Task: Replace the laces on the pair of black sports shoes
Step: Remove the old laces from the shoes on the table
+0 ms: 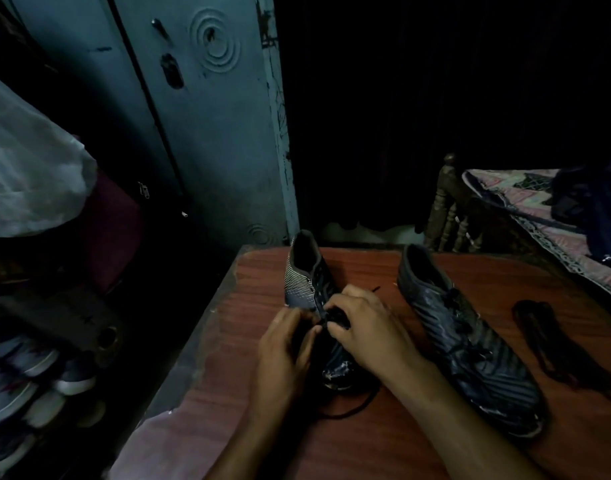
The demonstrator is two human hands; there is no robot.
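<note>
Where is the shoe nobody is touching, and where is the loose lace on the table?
Untouched shoe [470, 344], head view, middle of its upper.
Loose lace [560, 351], head view, middle of the bundle.

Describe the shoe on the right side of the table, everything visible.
The right shoe is black with faint diagonal stripes and a scuffed, dull, synthetic-looking upper. It lies on the reddish wood-look table, toe toward the camera, heel opening toward the far edge, slightly tilted. A black lace is threaded through its eyelets. Neither hand touches it. A loose bundle of dark laces lies apart to its right.
</note>
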